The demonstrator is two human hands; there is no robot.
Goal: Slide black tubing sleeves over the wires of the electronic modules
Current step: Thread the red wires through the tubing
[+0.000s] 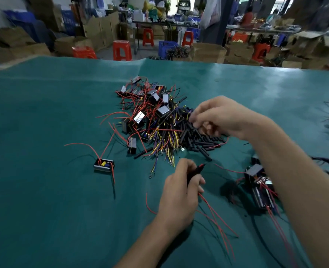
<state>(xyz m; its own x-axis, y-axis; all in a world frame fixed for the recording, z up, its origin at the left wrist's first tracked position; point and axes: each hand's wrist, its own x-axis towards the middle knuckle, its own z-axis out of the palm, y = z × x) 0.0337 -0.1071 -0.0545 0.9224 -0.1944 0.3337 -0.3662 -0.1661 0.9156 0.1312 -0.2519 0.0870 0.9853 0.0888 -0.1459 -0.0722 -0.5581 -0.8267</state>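
The fingers of the left hand are curled round a black sleeve with red wires trailing out below, so that sleeve looks already threaded. The right hand reaches into the heap of loose sleeves on the green bench, fingertips bent down among them; blur hides whether they pinch one yet. The step in hand seems to be fetching a fresh sleeve. Next it must be lifted free and its mouth lined up with a bare wire end. Unsleeved modules lie piled just left of the sleeves.
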